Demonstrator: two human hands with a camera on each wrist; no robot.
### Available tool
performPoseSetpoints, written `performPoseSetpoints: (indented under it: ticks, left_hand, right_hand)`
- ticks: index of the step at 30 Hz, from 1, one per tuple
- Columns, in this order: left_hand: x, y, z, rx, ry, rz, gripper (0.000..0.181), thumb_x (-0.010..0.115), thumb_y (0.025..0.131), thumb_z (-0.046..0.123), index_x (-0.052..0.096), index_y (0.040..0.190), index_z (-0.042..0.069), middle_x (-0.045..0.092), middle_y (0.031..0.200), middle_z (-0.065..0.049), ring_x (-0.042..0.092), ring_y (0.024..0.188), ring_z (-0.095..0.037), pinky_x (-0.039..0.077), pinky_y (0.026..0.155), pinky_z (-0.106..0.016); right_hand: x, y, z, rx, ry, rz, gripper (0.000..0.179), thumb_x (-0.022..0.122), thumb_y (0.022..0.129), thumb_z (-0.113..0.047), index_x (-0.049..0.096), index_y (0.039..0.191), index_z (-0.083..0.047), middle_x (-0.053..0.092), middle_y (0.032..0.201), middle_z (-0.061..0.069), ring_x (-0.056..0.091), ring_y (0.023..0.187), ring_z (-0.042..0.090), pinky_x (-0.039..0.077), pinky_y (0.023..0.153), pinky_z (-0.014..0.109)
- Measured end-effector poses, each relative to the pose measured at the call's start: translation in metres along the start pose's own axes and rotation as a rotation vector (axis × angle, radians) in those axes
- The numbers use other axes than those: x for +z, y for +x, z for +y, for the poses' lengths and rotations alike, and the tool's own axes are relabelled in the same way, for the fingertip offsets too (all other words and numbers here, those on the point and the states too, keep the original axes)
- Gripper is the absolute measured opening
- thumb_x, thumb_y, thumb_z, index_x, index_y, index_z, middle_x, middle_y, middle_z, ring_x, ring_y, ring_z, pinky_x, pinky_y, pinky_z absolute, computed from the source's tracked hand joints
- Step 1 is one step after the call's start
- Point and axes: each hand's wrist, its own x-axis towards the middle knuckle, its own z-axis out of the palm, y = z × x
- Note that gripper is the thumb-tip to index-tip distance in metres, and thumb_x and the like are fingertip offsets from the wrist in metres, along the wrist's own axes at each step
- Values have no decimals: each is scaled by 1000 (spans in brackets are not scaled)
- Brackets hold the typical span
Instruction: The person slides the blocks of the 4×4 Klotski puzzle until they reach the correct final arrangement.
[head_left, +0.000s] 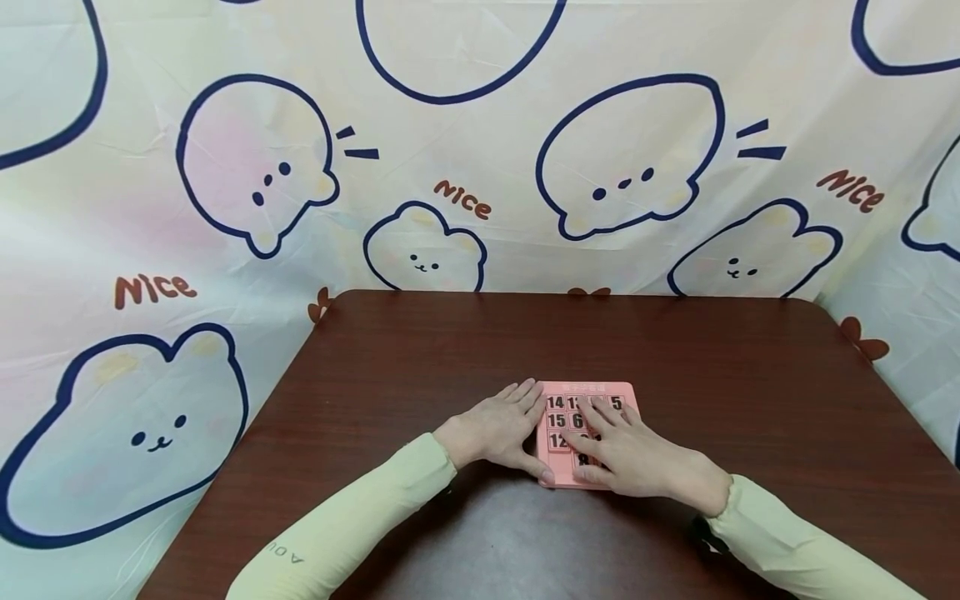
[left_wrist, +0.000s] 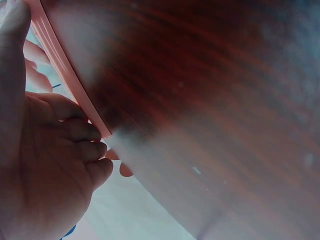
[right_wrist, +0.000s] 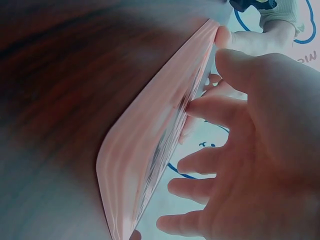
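A pink sliding number puzzle (head_left: pixel 558 468) lies flat on the table, its tiles marked with black numbers such as 14, 15, 6 and 5. Along its left edge rests my left hand (head_left: pixel 498 427), fingers straight and thumb at the near-left corner. My right hand (head_left: pixel 648 457) is spread over the right part, covering several tiles; its index fingertip touches the tiles. In the right wrist view the other fingers (right_wrist: pixel 192 190) stand slightly above the puzzle's face. The left wrist view shows my left fingers (left_wrist: pixel 82 131) against the puzzle's side.
The dark brown wooden table (head_left: pixel 420 350) extends around the puzzle, with rounded far corners. Behind it and at both sides hangs a pale cloth (head_left: pixel 510 158) printed with bear outlines. A black device (head_left: pixel 708 535) sits under the right sleeve cuff.
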Motion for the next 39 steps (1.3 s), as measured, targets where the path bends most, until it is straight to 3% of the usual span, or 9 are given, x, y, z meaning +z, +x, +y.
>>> performPoseSetpoints:
  ticks: [8,29,39]
  left_hand:
    - [0,0,1,6,-7,-5,120,43,74,90,21,156,5,14,165,-14,11,154,-28,16,126,-38]
    - [-1,-1,0,12,17,31,120,46,74,89,25,155,2,18,164,-17,15,153,-29,18,125,-38]
    - [-2,-1,0,14,4,26,121,46,73,90,25,155,3,17,164,-17,14,153,-29,17,125,-38]
  right_hand:
    - [-1,-3,-3,5,23,-17,53,51,97,-52,56,141,-22,29,158,24,23,147,46,25,110,71]
    - [-2,-18,-18,-68,-44,40,50,56,95,-51,62,135,-21,40,151,26,35,141,47,30,107,71]
    - [-10,-5,-3,1,-1,23,53,53,98,-47,56,141,-17,33,155,27,30,144,48,27,108,73]
